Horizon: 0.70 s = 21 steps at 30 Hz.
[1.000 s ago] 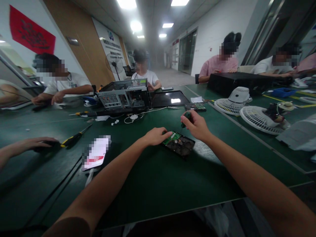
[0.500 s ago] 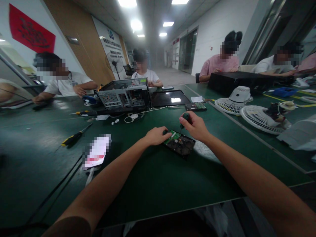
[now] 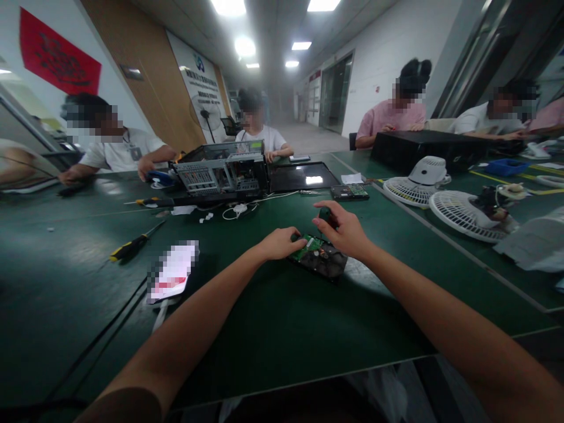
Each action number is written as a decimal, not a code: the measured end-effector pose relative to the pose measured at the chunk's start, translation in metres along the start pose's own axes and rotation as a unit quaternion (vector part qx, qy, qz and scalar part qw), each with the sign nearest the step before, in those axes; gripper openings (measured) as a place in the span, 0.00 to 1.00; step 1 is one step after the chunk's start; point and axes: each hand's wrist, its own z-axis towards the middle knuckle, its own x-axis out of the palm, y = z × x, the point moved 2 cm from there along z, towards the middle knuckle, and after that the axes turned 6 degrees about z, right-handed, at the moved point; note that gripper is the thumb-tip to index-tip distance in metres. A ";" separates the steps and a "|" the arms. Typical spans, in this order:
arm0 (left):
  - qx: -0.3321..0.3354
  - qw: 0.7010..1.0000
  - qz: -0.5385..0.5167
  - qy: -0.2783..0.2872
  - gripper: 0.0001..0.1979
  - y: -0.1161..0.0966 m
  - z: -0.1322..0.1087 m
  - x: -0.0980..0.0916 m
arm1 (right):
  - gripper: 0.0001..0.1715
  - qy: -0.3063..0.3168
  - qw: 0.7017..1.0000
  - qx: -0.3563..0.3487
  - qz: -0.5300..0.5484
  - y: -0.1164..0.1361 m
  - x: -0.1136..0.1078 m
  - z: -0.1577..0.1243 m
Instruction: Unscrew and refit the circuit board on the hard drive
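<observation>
A hard drive [image 3: 331, 264] lies on the green table with its green circuit board facing up. My left hand [image 3: 282, 242] grips its left end, thumb over the board and fingers at the far edge. In my right hand [image 3: 346, 230] is a screwdriver [image 3: 325, 213] with a dark green handle, held upright above the drive's far side. My fingers partly cover the handle, and I cannot make out where the tip rests.
An opened computer case [image 3: 220, 176] stands ahead, beside a dark flat panel [image 3: 304, 176] and another drive [image 3: 350, 192]. To the left lie a yellow-black screwdriver [image 3: 128, 248] and a phone [image 3: 174, 271]. Fan parts [image 3: 462, 214] sit right. Several people work around the table.
My right hand has shifted slightly left and down with the screwdriver, its fingers in a changed position on the handle. My left hand stays on the hard drive.
</observation>
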 end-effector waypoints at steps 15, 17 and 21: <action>0.056 0.993 -0.101 -0.027 0.23 0.020 0.004 0.007 | 0.25 -0.035 0.993 0.038 0.110 0.001 -0.008 0.001; 0.054 0.991 -0.122 -0.009 0.22 0.023 0.003 0.008 | 0.25 -0.040 0.986 0.058 0.149 -0.001 -0.009 0.003; 0.051 0.987 -0.153 0.008 0.22 0.026 0.003 0.011 | 0.22 -0.007 0.956 0.107 0.272 -0.003 -0.010 0.007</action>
